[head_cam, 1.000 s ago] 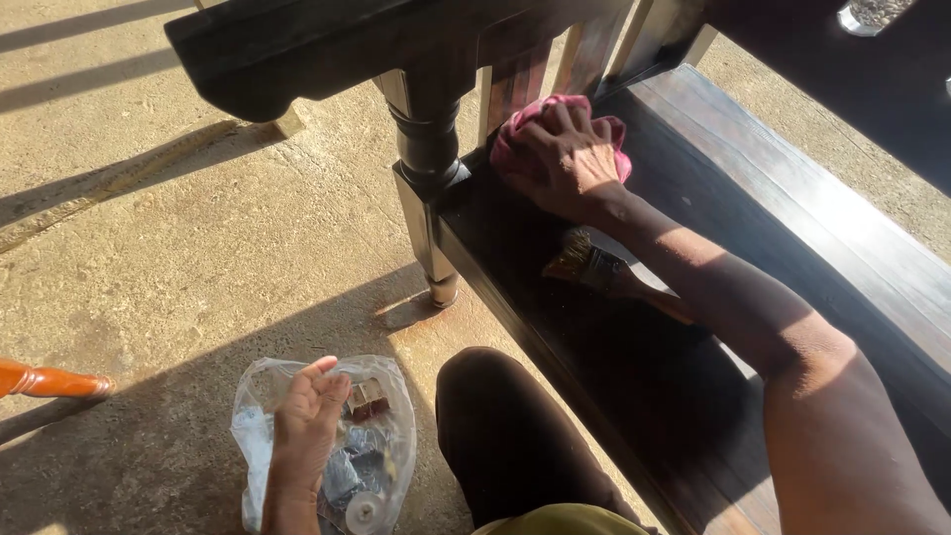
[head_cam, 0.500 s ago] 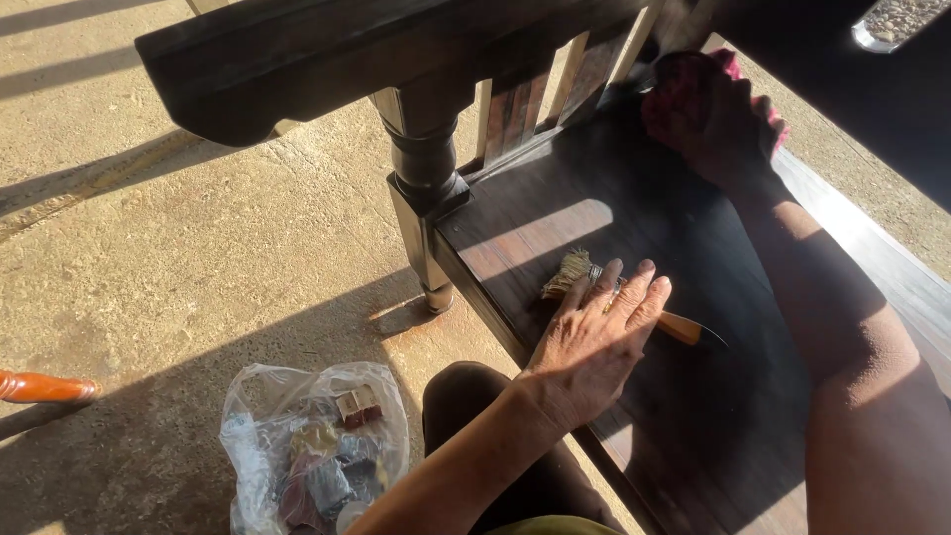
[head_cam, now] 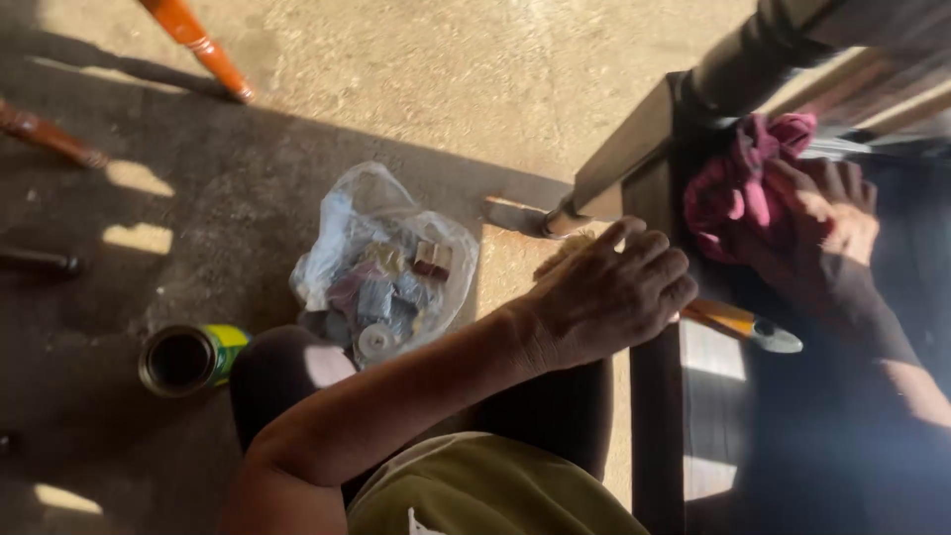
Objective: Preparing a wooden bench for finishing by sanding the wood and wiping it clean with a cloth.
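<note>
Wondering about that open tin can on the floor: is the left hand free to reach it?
Probably yes: the left hand is empty, though the clear plastic bag lies between it and the open tin can.

pink rag [head_cam: 745, 183] | crumpled, on dark bench seat | brush [head_cam: 738, 322] | flat, orange-handled

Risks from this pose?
The left hand hovers over a brush lying at the bench edge; a nudge could drop it. An open can stands by the knee and could tip. The right hand presses a pink rag in shadow, so spots may be missed.
</note>
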